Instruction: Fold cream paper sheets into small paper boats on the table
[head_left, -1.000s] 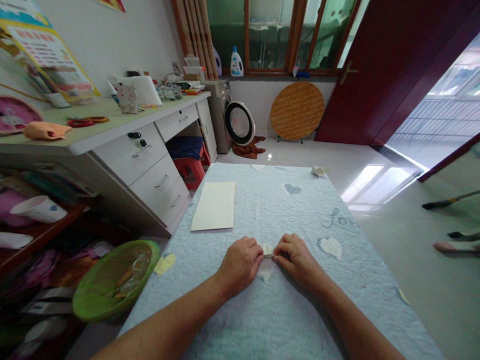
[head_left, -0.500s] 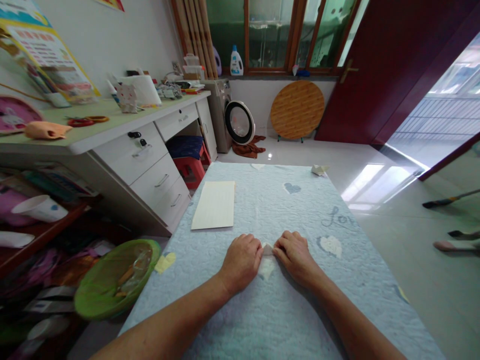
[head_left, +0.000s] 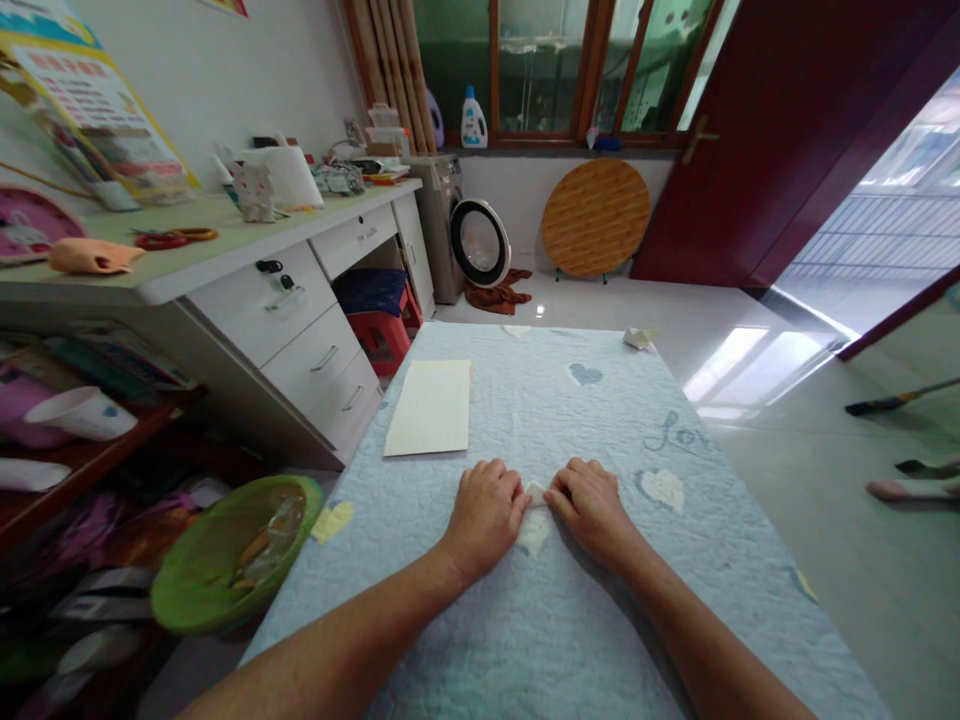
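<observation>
Basically no shift: the small folded paper (head_left: 534, 493) stays pinched between the left hand (head_left: 486, 522) and right hand (head_left: 589, 510), fingers curled narrow onto it, on the blue quilt (head_left: 720, 560). A cream sheet (head_left: 427, 408) lies flat ahead (another paper scrap (head_left: 639, 338) sits by the far edge).

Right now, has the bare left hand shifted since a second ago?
Yes, slightly forward: the bare left hand now sits closer to the near edge of the cream rectangular paper sheet than it did a second ago.

L hand (head_left: 486, 520), R hand (head_left: 589, 510) palms-down, close
</observation>
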